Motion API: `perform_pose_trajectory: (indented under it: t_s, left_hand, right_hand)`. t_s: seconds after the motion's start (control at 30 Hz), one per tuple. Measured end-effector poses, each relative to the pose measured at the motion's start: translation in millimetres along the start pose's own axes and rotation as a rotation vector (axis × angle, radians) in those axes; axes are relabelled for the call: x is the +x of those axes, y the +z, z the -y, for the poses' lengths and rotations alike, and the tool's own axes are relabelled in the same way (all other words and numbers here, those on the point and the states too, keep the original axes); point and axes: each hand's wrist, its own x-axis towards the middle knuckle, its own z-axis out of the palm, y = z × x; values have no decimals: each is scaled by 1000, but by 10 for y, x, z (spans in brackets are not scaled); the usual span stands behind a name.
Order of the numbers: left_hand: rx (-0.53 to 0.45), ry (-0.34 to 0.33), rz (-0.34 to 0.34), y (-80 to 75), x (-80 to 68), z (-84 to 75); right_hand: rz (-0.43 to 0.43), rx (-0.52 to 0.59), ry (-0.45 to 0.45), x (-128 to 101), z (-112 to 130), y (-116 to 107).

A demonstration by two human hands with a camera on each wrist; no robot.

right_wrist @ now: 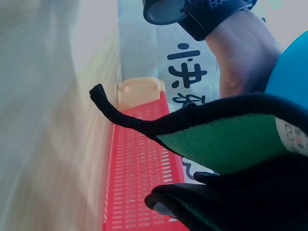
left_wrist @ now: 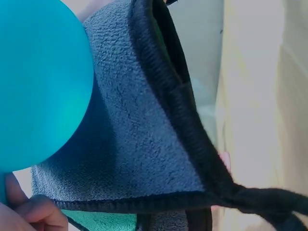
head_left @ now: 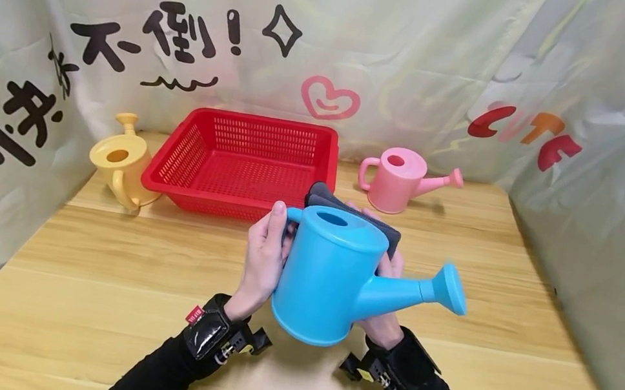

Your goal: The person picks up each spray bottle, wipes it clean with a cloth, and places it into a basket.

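A blue watering can is held above the table, tilted slightly, its spout pointing right. My left hand grips it on the handle side, thumb up by the top of the handle. Behind the can, my right hand holds a dark grey cloth against the can's far side; the can and cloth hide much of that hand. In the left wrist view the cloth has black edging and a corner loop, and touches the can. Its green inner side shows in the right wrist view.
A red perforated basket stands at the back of the wooden table. To its left is a yellow watering can, close against it. A pink watering can stands at the back right. Printed cloth walls enclose the table.
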Motion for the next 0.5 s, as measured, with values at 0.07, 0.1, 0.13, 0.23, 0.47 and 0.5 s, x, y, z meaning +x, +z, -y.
perform_pose_trajectory:
  t_s: [0.07,0.1,0.13,0.23,0.47,0.5]
  left_hand:
    - [-2,-10,13,7,-4,-1]
    - [-5,-16,18,10,-6,-1]
    - [-5,-21,23,13,-10,-1]
    - [-11,-36,28,21,-15,-8]
    - [-37,-75,-13,24,-6,-34]
    - [-39,-77,-26,22,-1,-35]
  right_hand:
    - [11,196,102,41,65,21]
    - [-10,322,189,138,172,24]
    - [-42,456,254,256,289,33]
    - [-141,778,347,472,474,81]
    - [-171,883,506,560,624,116]
    - [-170,885,520,573,632,117]
